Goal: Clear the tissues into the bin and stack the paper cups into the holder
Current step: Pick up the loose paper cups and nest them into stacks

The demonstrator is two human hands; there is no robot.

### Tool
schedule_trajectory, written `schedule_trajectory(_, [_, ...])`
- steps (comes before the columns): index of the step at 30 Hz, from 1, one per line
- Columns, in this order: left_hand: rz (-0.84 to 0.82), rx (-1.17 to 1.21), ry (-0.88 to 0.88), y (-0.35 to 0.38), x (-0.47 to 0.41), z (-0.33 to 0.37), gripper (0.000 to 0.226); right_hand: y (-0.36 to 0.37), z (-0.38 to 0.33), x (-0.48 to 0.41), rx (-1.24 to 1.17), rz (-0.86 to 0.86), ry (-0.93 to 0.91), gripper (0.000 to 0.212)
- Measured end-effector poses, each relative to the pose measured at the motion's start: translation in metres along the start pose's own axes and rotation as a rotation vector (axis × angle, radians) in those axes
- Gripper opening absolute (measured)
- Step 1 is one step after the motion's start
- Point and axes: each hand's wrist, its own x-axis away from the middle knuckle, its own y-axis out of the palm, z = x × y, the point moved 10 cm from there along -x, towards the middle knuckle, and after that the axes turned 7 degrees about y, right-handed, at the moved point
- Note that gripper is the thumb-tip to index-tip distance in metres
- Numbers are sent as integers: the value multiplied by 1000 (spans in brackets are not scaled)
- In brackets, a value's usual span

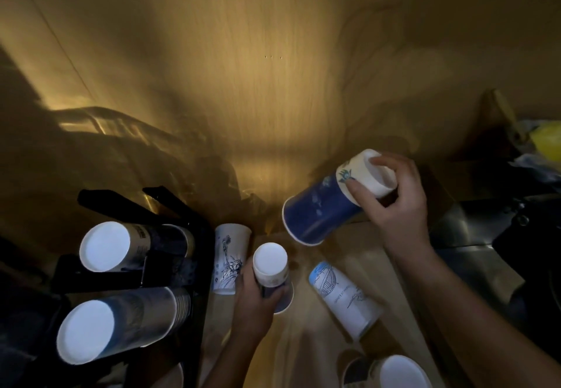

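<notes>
My right hand grips a blue and white paper cup, held tilted in the air with its base up and its mouth facing down-left. My left hand is closed around an upside-down paper cup standing on the wooden counter. A white cup with a Statue of Liberty print stands beside it. Another white cup lies tilted to the right. At the left, a black cup holder carries two stacks of cups, bases toward me. No tissues are visible.
More cups sit at the bottom right edge. A dark bin-like container with a yellow item stands at the far right. A wooden wall rises behind the counter. The scene is dim.
</notes>
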Motion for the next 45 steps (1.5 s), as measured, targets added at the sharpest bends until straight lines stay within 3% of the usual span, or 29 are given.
schedule_trajectory(8, [-47,5,-22,7,2,-5,81,63,-30,24,28,-314,-72,45])
schedule_trajectory(12, [-117,-25,33,9,8,-9,86,100,-24,48,190,-485,-202,56])
schedule_trajectory(17, [-84,-82,-148,-2,12,-37,50,140,27,80,490,-813,-164,59])
schedule_trajectory(20, [-73,82,-136,-7,11,-28,65,151,48,97,657,-972,-210,53])
schedule_trajectory(26, [-102,115,104,-2,14,25,77,148,57,102,621,-955,-201,45])
schedule_trajectory(31, [-50,-87,195,0,1,33,73,157,71,106,763,-1003,-182,47])
schedule_trajectory(45, [-84,-132,183,21,-74,37,66,173,103,49,760,-898,-162,47])
